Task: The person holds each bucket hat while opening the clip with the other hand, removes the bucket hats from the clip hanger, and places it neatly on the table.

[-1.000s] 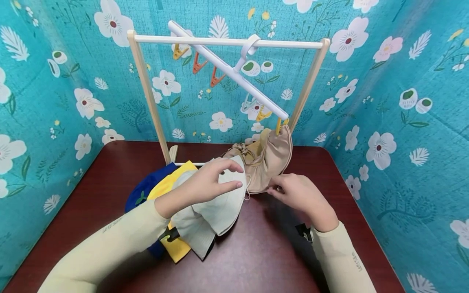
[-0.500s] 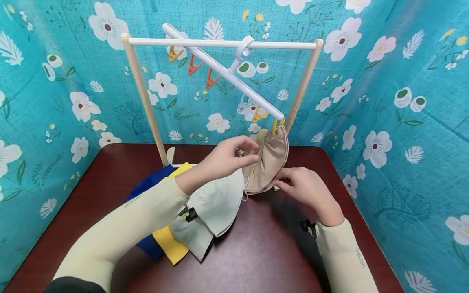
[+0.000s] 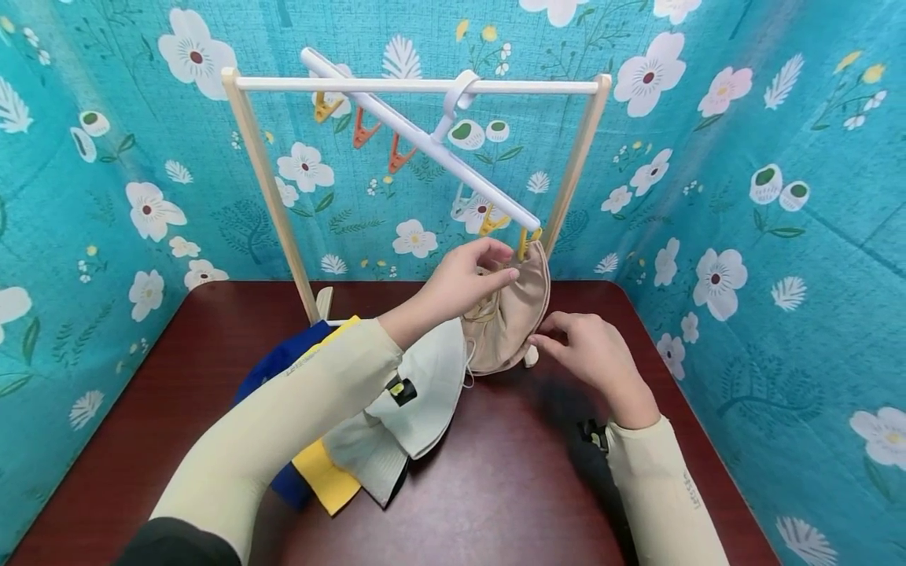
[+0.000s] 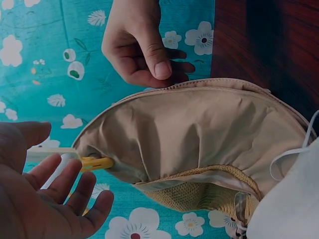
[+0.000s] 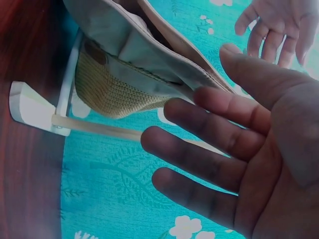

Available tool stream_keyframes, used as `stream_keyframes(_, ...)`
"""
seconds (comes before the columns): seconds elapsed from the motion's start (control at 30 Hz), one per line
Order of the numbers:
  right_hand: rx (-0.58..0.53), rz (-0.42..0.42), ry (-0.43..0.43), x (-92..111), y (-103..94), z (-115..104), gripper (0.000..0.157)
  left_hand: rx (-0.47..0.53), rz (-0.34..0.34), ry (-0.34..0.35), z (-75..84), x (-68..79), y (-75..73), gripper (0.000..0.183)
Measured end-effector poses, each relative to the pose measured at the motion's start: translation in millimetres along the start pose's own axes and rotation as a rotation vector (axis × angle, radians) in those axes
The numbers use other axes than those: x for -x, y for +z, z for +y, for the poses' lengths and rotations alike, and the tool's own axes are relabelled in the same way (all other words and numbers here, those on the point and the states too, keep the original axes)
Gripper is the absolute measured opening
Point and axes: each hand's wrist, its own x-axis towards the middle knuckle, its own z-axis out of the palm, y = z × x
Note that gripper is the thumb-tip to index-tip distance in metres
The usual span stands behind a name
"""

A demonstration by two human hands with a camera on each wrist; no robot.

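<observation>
A beige wide-brimmed hat [image 3: 520, 306] with a woven crown hangs by its brim from a yellow clip [image 4: 97, 164] at the near end of the white clip hanger [image 3: 425, 141]. My left hand [image 3: 467, 279] is raised beside that clip, fingers loosely spread, and holds nothing. Fingers extended, my right hand [image 5: 249, 144] is at the outer edge of the brim, the index fingertip right at it. Left of the hanging hat, a pale grey hat [image 3: 428, 393] lies on the table, overlapping a yellow hat [image 3: 329, 479] and a blue hat [image 3: 290, 483], partly hidden under my left arm.
A wooden rack [image 3: 272, 196] with a white crossbar [image 3: 531, 86] carries the hanger, which slants across it. Several orange and yellow clips, such as one orange clip [image 3: 399, 153], hang from it. Flowered teal cloth [image 3: 672, 196] surrounds the dark red table [image 3: 481, 472].
My left hand has moved right and up, from above the grey hat to the yellow clip. My right hand has risen slightly along the brim. The head view has shifted a little.
</observation>
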Motion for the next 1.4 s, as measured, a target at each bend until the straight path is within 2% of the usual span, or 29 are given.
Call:
stream_keyframes(0.17, -0.017, 0.032, 0.039, -0.9, 5.7, 0.8, 0.022, 0.001, 0.023, -0.035, 1.1, -14.3, 8.2, 0.044)
stream_keyframes(0.43, -0.055, 0.042, 0.057, -2.2, 9.3, 0.6, 0.017, 0.001, 0.084, -0.057, 2.5, -31.7, 15.0, 0.043)
stream_keyframes(0.67, -0.057, 0.037, 0.070, -2.6, 11.5, 1.7, 0.017, 0.008, 0.094, -0.114, 1.3, -45.1, 19.8, 0.058)
stream_keyframes(0.73, -0.052, 0.037, 0.073, -3.3, 12.1, 2.0, 0.017, 0.016, 0.087, -0.108, -1.6, -51.2, 20.0, 0.059)
stream_keyframes(0.83, -0.045, 0.040, 0.080, -4.1, 13.4, 3.3, 0.016, 0.049, 0.059, -0.087, -7.6, -59.6, 19.3, 0.058)
stream_keyframes(1.07, -0.036, 0.052, 0.090, -4.7, 16.3, 5.4, 0.015, 0.228, -0.064, -0.068, -21.1, -72.6, 12.5, 0.054)
stream_keyframes(1.4, -0.040, 0.094, 0.167, -5.9, 18.6, 0.1, 0.034, 0.264, -0.259, 0.051, -29.1, -90.9, -3.7, 0.046)
